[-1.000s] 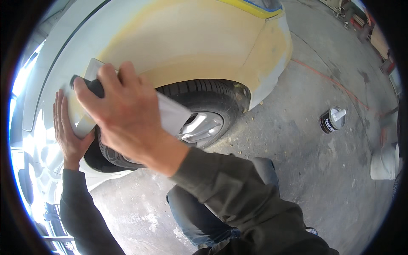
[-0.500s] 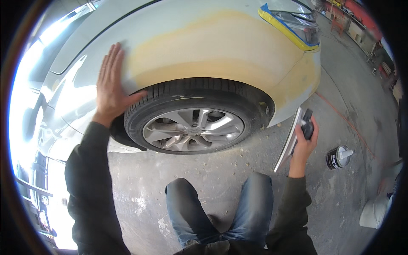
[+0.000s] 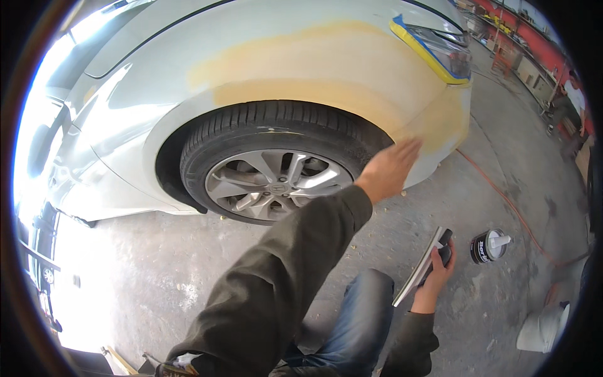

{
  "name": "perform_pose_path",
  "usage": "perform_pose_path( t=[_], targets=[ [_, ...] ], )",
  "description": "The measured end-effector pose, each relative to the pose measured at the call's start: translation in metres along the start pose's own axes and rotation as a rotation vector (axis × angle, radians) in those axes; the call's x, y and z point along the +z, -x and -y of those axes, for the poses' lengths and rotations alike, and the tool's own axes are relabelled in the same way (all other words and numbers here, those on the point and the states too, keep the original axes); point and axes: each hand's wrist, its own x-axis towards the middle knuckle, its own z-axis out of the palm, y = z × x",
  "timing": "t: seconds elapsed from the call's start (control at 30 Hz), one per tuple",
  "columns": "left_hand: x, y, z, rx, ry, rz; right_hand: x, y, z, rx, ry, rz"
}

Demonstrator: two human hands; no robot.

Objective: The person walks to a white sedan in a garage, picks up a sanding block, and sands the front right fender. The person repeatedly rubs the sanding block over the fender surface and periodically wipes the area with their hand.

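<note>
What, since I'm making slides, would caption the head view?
Left hand at yellow-patched car bodywork; right hand holding a handled board.

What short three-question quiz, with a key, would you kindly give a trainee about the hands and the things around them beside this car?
1. Multiple choice: what is in the person's right hand?
A) a spray gun
B) a long flat tool with a dark handle
C) a paint brush

2. True or false: the left hand is nearer the tyre than the black can.

3. Fill in the missing colour: the tape along the edge of the headlight is blue and ____.

Key: 1. B; 2. True; 3. yellow.
</note>
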Motion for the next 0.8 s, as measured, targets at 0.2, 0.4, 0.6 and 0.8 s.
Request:
perform_pose_path(
  t=[0.2,0.4,0.6,0.8],
  targets=[
    [-0.026,0.06,-0.109,0.245,0.788,-0.099,-0.049,-0.003,0.012,0.376,-0.197,0.119],
    [-0.053,0.097,-0.08,0.159,1.082,-0.177,-0.004,0.012,-0.008,0.792,-0.5,0.492],
    [-0.089,0.124,-0.033,-0.114,1.361,0.238,0.019,0.033,0.02,-0.088,0.256,0.792],
    [-0.094,0.143,0.005,-0.192,1.499,0.281,0.096,0.042,0.034,-0.359,0.146,0.64]
  ],
)
